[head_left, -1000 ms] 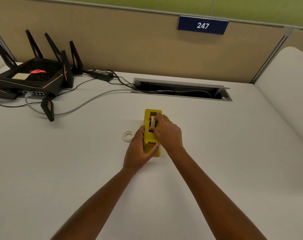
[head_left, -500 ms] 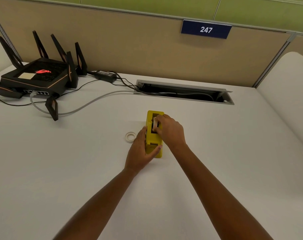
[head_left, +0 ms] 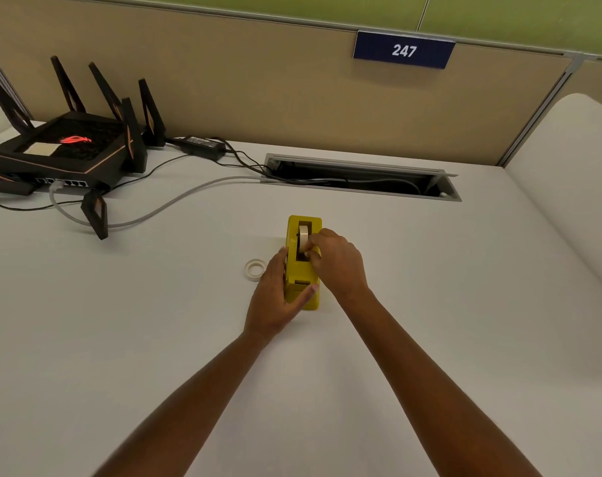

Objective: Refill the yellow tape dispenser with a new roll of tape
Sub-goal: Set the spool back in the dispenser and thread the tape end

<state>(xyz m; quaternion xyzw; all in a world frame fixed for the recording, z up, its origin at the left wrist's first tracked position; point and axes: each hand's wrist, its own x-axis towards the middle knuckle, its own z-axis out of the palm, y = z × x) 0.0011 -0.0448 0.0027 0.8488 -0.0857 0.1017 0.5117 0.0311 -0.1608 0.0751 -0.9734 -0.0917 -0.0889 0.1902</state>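
Observation:
The yellow tape dispenser point(head_left: 303, 270) stands on the white desk point(head_left: 430, 304), its long side pointing away from me. My left hand point(head_left: 275, 297) clasps its left side and near end, thumb across the front. A pale tape roll point(head_left: 303, 238) sits upright in the dispenser's top slot. My right hand point(head_left: 337, 263) pinches the near edge of that roll with its fingertips. A small white empty tape core point(head_left: 254, 269) lies flat on the desk just left of my left hand.
A black router point(head_left: 68, 149) with upright antennas sits at the back left, with cables point(head_left: 175, 201) running to an open cable slot point(head_left: 361, 179) in the desk. A beige partition with a "247" plate point(head_left: 403, 49) backs the desk.
More of the tape roll now shows in the slot as my right hand has drawn back toward me a little. My left hand keeps its hold on the dispenser.

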